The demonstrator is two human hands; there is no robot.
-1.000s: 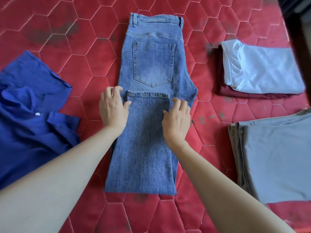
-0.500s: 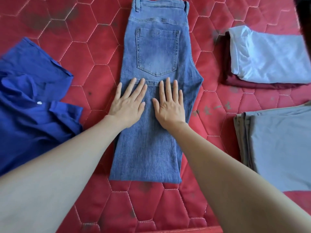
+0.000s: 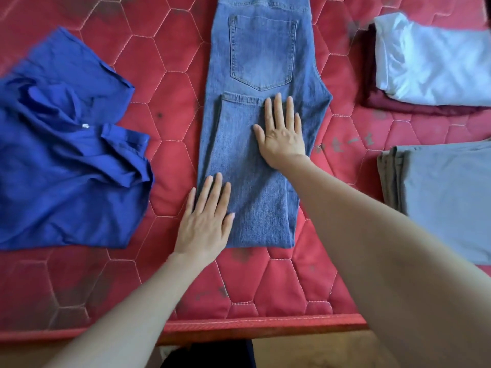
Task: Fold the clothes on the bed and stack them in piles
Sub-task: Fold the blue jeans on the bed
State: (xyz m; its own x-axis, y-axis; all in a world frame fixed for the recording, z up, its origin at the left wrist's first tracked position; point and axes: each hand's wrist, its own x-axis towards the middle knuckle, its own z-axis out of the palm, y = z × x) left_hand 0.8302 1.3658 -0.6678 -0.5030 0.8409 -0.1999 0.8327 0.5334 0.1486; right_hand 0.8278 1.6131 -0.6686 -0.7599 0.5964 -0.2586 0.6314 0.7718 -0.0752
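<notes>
Both hands lie flat with straight fingers, grasping nothing. The right hand pins the jeans near the hem, likely holding the fold, while the left hand presses the nearer edge smooth.

A bedroom in a home: a red quilted mattress with hexagon stitching fills the view, its piped edge near. Everyday clothes lie on it: jeans in the middle, a blue shirt left, folded piles right.

Jeans: lying folded at the bed's centre.
Left hand: pressing flat on the near left edge.
Right hand: pressing flat, farther right.
</notes>
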